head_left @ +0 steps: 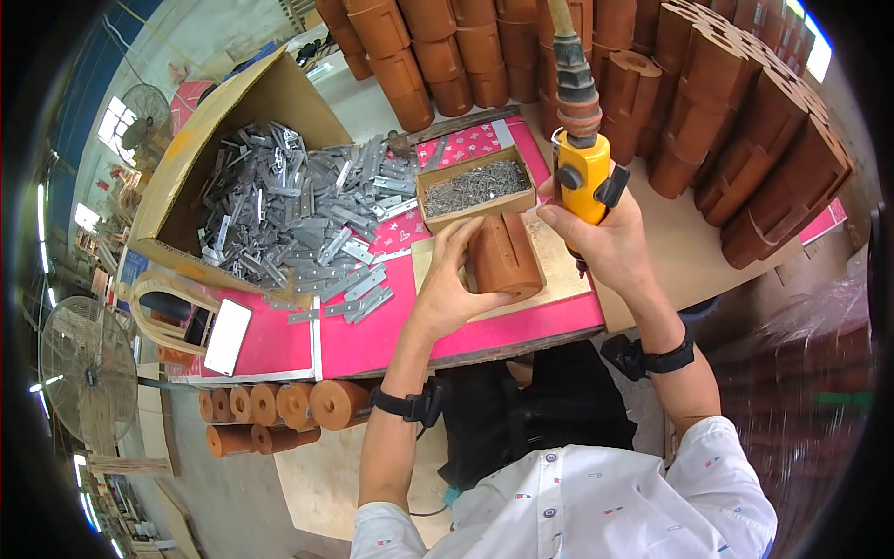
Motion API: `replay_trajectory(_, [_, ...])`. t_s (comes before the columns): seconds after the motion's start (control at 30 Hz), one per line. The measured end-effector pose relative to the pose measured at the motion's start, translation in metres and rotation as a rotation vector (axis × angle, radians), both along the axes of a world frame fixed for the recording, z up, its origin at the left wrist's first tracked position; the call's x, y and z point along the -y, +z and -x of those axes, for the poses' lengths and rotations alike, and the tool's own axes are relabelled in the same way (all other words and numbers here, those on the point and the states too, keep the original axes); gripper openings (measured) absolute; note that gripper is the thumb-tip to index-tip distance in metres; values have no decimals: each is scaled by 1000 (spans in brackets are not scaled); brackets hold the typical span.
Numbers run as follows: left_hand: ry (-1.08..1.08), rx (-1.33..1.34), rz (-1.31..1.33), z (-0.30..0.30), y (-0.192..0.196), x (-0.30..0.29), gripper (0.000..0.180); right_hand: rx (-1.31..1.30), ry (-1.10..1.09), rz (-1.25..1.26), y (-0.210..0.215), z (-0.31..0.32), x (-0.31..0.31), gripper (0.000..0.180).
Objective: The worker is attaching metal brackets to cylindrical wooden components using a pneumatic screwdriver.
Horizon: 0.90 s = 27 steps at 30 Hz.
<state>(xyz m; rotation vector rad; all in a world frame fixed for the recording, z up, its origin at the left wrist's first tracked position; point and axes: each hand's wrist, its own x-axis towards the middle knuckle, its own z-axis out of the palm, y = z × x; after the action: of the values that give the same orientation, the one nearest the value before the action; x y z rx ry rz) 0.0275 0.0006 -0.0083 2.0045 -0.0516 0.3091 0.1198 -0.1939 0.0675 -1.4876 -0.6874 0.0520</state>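
My left hand (pixel 445 291) grips a reddish-brown wooden cylinder (pixel 501 253) with a groove along its side, fingers on its far-left edge and thumb near the bottom. The cylinder stands tilted over a pale wooden board (pixel 563 281). In my right hand (pixel 616 244) is a yellow power screwdriver (pixel 585 182), hung from above on a dark cable joint. Its tip points down, to the right of the cylinder and apart from it. Just beyond the cylinder sits a small cardboard box (pixel 477 213) of loose screws (pixel 480 182).
At left, a cardboard box (pixel 160 216) on its side spills flat metal strips (pixel 293 200) over the pink tabletop (pixel 382 326). A white-screened phone (pixel 228 337) leans by a wooden frame (pixel 149 303). Brown cylinders (pixel 396 70) stand stacked behind and right; more cylinders (pixel 337 403) lie below the table edge.
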Motion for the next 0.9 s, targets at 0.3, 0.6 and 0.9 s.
replay_trajectory(0.3, [16, 31, -38, 4, -9, -6, 97, -15, 4, -83, -9, -2, -4, 38])
replay_trajectory(0.6, [265, 14, -26, -2, 6, -39, 67, -11, -24, -35, -18, -3, 4, 35])
replay_trajectory(0.9, [592, -21, -759, -66, -21, -114, 41, -88, 6, 4, -15, 2, 8, 33])
